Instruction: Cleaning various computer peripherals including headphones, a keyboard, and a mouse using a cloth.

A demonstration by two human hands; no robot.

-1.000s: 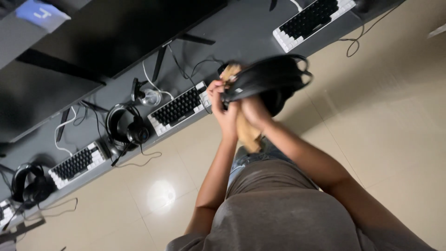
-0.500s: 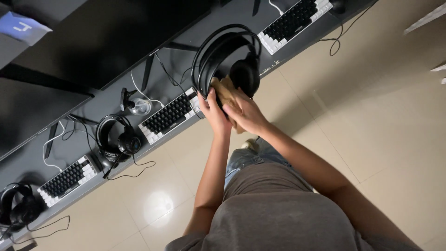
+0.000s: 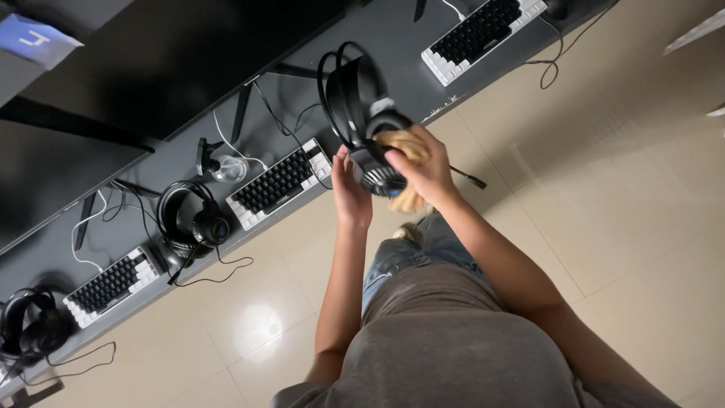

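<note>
left hand (image 3: pixel 350 190) cups the black headset (image 3: pixel 362 113) by its lower earcup; right hand (image 3: pixel 421 168) presses a tan cloth (image 3: pixel 399 143) on it, fingers curled. wiping in hand, i'd say. next calls for turning the cup to reach the rest.

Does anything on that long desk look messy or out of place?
Nothing looks broken or spilled. The only untidiness is loose cables trailing over the desk edge by one resting headset. Another headset is held in both hands.
</note>
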